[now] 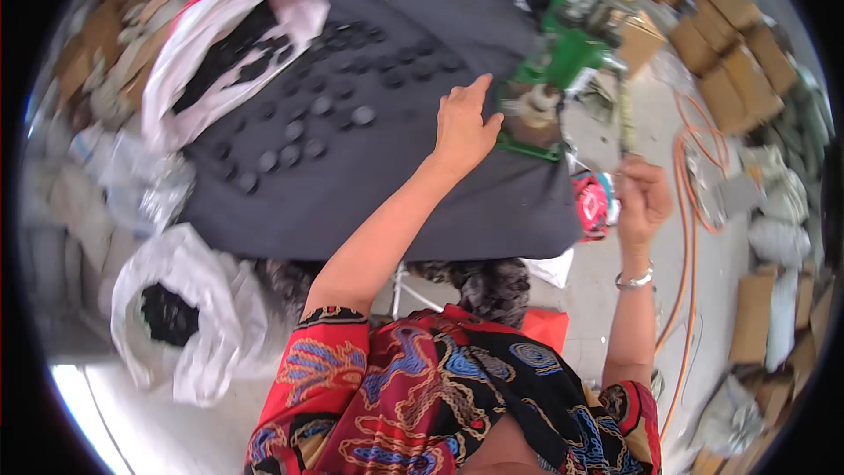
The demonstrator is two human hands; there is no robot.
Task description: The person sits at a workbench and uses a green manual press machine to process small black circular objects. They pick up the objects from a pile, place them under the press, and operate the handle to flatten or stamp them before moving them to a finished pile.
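My left hand (464, 130) reaches over the dark table cloth, index finger stretched out and thumb apart, with nothing visible in it. Its fingertips are beside the base of a green hand press (563, 57). A pale round part (538, 103) sits in the press's working area. My right hand (644, 198), with a bracelet at the wrist, is curled round the lower end of the press's lever (627, 119); the fingers partly hide the grip. Several small black round caps (343, 88) lie scattered on the cloth to the left of my left hand.
A white bag (308, 9) with black pieces inside lies at the table's far left. Another white bag (224, 317) with black contents stands below the left edge. Cardboard boxes (734, 79) are stacked at the right; an orange hose (681, 237) runs over the floor.
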